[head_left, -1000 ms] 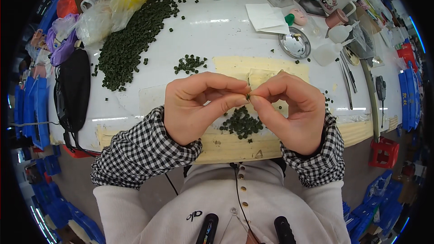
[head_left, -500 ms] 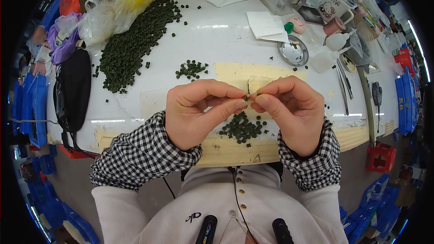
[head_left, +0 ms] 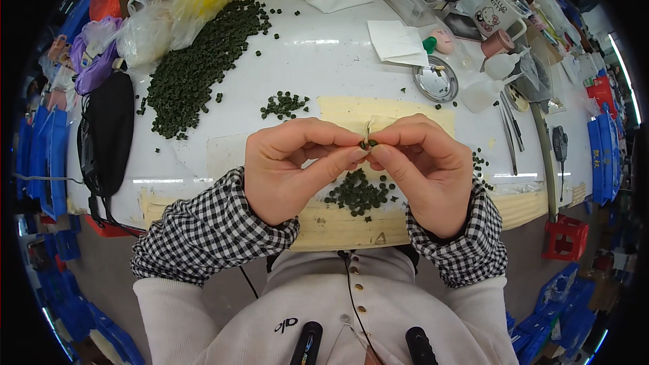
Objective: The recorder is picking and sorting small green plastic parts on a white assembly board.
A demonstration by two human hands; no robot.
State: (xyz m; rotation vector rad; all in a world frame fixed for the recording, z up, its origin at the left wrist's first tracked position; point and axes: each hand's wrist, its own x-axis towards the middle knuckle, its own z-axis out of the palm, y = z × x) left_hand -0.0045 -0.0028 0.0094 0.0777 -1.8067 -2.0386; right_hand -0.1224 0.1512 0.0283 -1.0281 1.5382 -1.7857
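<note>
Above the near edge of the white table, my two hands meet fingertip to fingertip. My left hand is closed in a pinch on a small dark green piece. My right hand pinches at the same spot, with another small dark green piece at its fingertips; the fingers partly hide both. Just below the hands lies a small pile of dark green round pieces. Behind them, a cream-coloured sheet lies on the table. A smaller cluster of green pieces sits beyond my left hand.
A large heap of green pieces spreads at the far left beside plastic bags and a black case. Tweezers, a round metal dish, white tissues and a mug stand or lie to the right.
My right hand has shifted slightly left, closer to my left fingertips. The green pieces between the fingers now show more. My left hand has barely moved.
</note>
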